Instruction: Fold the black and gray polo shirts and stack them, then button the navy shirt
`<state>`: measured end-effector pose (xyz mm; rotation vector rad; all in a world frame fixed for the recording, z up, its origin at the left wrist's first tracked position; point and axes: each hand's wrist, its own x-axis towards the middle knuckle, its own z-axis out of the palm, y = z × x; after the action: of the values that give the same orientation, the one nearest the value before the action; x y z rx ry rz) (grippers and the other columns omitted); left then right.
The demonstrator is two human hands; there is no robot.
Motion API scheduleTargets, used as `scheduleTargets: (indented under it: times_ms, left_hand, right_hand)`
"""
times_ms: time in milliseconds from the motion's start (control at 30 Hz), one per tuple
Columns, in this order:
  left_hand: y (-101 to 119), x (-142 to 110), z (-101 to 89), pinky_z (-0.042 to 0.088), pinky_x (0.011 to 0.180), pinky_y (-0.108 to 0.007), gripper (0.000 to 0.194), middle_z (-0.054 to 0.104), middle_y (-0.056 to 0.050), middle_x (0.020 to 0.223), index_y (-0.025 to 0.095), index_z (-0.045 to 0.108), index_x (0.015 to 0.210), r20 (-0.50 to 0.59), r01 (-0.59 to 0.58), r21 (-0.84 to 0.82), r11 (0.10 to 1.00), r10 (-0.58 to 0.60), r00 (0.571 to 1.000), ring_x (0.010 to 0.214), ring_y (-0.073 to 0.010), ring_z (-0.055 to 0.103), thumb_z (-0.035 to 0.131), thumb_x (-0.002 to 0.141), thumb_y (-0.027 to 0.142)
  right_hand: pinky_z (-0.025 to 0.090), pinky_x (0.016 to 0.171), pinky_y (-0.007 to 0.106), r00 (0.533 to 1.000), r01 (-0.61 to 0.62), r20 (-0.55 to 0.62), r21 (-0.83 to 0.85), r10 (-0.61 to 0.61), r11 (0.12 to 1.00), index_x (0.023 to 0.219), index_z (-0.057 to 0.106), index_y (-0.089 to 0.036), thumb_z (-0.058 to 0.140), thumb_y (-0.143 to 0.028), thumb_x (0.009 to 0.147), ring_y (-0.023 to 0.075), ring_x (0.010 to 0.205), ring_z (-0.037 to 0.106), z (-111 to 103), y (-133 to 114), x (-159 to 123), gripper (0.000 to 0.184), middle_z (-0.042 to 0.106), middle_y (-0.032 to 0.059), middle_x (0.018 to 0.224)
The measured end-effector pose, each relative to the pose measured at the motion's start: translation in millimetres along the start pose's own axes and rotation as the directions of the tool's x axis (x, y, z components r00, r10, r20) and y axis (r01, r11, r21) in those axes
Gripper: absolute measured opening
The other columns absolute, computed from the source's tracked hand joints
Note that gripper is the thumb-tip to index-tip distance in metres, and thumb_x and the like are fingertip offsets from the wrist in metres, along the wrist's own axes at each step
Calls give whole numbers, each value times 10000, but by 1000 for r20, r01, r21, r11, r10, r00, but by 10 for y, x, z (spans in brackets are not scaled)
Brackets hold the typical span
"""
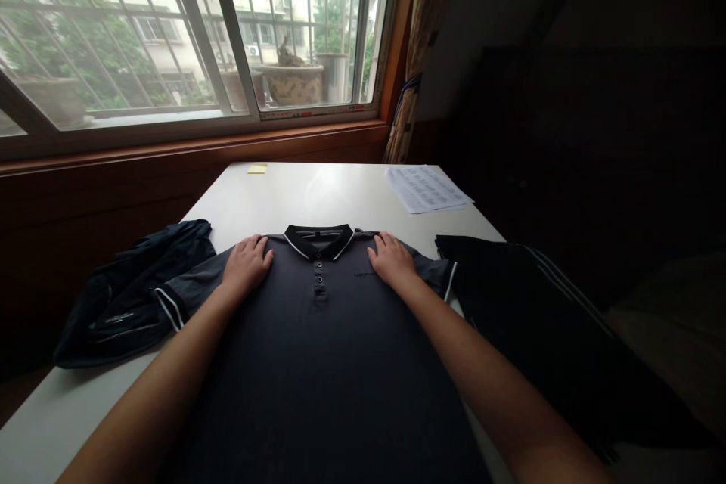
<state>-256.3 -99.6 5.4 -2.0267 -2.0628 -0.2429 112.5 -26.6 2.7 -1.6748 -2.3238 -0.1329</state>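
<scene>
A dark grey polo shirt point(334, 363) lies spread face up, its black, white-edged collar at the far end and its sleeves out to both sides. On its left shoulder area in the view rests my left hand point(247, 265), fingers lying flat over the seam. My right hand point(391, 257) lies the same way on the other shoulder, beside small lettering on the chest. Both hands press on the cloth without gripping it. The shirt's lower hem is out of view.
A white table point(318, 193) carries everything. To the left is a crumpled dark garment point(130, 302); to the right, dark striped trousers point(522, 318) hang past the edge. Printed papers point(428, 189) and a yellow sticky note point(257, 168) lie at the back, below a barred window point(272, 23).
</scene>
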Motion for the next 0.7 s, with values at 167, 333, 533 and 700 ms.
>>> scheduleTargets:
  times_ms: [167,333,533,700]
  left_hand:
    - [67,-14,-39,356,1114,-488,463,541,-158,1413,157,596,1337,-84,17,17,1000,-15,996,1273,-336,496,402,982,380]
    - [208,-47,-103,426,1086,-404,427,604,-114,1319,179,616,1326,-30,-219,-81,972,217,976,1206,-292,531,398,975,289]
    - [335,92,-34,386,1141,-428,459,569,-130,1399,153,590,1361,-36,-95,-115,989,92,995,1293,-312,494,395,982,322]
    - [293,208,49,346,1174,-427,493,544,-168,1436,88,556,1385,-22,-94,-124,988,92,996,1337,-309,474,364,991,313]
  right_hand:
    - [376,1067,366,1000,26,-17,-5,-26,1000,1325,579,-127,441,-348,995,282,1238,487,-63,4,17,421,566,152,1359]
    - [399,1025,378,994,105,-7,-6,-105,994,1237,633,-156,433,-300,990,285,1160,518,-163,-45,-21,349,618,144,1254]
    - [398,1029,392,994,113,7,-18,-113,993,1271,623,-171,439,-305,989,291,1181,517,-164,-70,20,363,610,146,1298]
    - [409,1029,382,996,90,7,-28,-89,996,1288,620,-164,443,-331,990,286,1188,528,-113,-50,111,385,607,143,1325]
